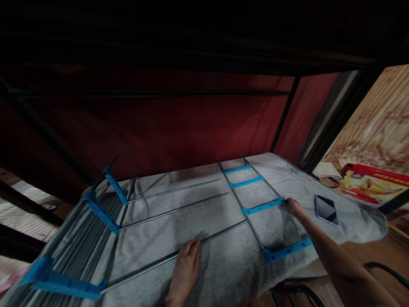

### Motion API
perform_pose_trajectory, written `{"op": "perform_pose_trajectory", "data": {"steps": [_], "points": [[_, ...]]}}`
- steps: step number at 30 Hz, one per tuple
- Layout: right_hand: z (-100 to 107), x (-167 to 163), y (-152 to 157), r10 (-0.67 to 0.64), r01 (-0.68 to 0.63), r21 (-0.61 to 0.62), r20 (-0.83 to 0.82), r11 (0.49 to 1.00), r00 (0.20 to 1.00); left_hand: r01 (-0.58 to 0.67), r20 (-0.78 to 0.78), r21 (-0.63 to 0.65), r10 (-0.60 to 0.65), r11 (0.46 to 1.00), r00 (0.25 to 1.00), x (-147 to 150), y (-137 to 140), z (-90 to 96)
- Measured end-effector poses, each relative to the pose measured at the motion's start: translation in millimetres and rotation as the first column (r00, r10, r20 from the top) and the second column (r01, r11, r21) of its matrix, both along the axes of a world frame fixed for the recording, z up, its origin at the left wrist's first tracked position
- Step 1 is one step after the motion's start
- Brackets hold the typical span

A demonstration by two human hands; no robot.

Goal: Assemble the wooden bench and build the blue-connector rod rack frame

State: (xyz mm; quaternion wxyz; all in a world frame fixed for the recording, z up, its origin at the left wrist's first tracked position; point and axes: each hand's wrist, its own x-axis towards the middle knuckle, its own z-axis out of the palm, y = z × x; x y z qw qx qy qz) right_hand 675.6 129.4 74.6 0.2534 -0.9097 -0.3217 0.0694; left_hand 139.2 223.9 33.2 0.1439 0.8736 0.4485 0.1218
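Observation:
My left hand is closed around the nearest grey metal rod. That rod's left end meets a large blue plastic bracket; its right end comes close to a ladder-like frame. On this frame, my right hand closes at the right end of a blue plastic crossbar, where the side pole arrives; its fingertips are partly hidden. Another blue crossbar lies nearer me, partly behind my right forearm. Two more rods, one of them a middle rod, extend from the left-hand brackets and stop short of the frame.
A bundle of grey tubes lies at the left on a grey blanket. To the right are a phone and a red and yellow box. Dark bed posts and a low dark beam overhead frame the space.

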Motion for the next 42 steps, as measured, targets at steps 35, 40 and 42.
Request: {"op": "perform_pose_trajectory", "data": {"steps": [35, 40, 42], "points": [[166, -133, 4, 0.346, -0.059, 0.386, -0.735, 0.92, 0.583, 0.148, -0.078, -0.088, -0.155, 0.985, 0.985, 25, 20, 29.0], [160, -131, 12, 0.307, -0.124, 0.318, -0.626, 0.94, 0.717, 0.165, -0.095, -0.09, -0.174, 0.982, 0.98, 24, 20, 22.7], [159, -131, 22, 0.307, -0.146, 0.307, -0.584, 0.941, 0.751, 0.166, -0.103, -0.08, -0.174, 0.983, 0.979, 24, 19, 22.0]]}}
